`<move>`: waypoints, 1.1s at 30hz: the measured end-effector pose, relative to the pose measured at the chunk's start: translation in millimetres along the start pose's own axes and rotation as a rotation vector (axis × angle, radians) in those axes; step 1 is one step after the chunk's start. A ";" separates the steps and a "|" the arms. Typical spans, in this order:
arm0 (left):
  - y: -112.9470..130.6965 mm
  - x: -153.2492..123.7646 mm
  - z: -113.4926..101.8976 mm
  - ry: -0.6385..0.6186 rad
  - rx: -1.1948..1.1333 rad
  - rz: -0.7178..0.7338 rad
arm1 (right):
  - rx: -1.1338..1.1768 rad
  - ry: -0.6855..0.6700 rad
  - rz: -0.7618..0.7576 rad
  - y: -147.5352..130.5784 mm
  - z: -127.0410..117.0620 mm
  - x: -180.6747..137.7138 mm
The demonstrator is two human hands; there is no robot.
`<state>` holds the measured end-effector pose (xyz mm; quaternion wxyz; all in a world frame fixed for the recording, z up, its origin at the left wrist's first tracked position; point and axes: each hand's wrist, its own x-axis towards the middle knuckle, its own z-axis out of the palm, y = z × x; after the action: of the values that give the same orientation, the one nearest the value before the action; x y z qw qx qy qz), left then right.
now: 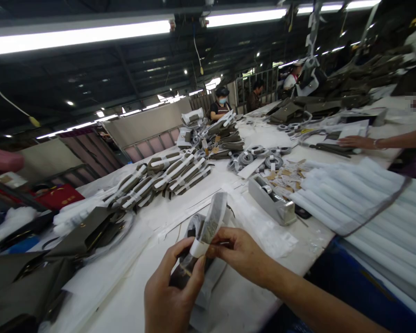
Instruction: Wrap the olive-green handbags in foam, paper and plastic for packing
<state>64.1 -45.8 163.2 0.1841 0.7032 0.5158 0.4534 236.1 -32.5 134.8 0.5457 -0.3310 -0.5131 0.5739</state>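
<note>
Near the bottom middle, my left hand (175,289) is closed round a dark strap bundle (212,221) wrapped in translucent film. A white paper band (198,249) goes round the bundle, under my left thumb. From the right, my right hand (242,254) pinches the bundle's edge beside the band, its fingertips partly hidden. A grey coil shows just behind the bundle, and crumpled clear plastic (263,226) lies to its right. Beyond my right hand stands a grey tape dispenser (272,200) on the white table (125,277).
Several wrapped strap bundles (173,173) are piled ahead. Dark bags (79,236) lie left. Grey coils (246,158) and brown tags (286,175) lie beyond the dispenser. A stack of white foam sheets (367,199) fills the right. Another person's hand (355,141) rests on dark pieces.
</note>
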 end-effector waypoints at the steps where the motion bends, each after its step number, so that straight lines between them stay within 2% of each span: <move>1: 0.2 -0.5 -0.1 0.000 0.005 -0.010 | -0.014 0.000 -0.019 1.1 -0.3 -0.2; 11: -1.5 -1.7 -0.1 0.005 -0.008 -0.017 | -0.096 0.014 -0.116 3.5 3.1 -3.5; 17: -0.2 -1.3 -1.2 0.012 -0.064 0.012 | -0.138 0.048 -0.112 0.4 5.1 -5.8; 25: 7.5 -1.4 -1.5 0.001 -0.111 0.007 | -0.368 0.120 -0.232 6.1 4.8 -7.8; 33: 7.6 -3.3 -1.4 -0.001 -0.149 0.019 | -0.315 0.166 -0.130 14.8 13.4 -4.7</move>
<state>66.9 -52.0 168.0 0.2317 0.6926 0.4737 0.4921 220.1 -38.2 123.3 0.5633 -0.4248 -0.5702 0.4208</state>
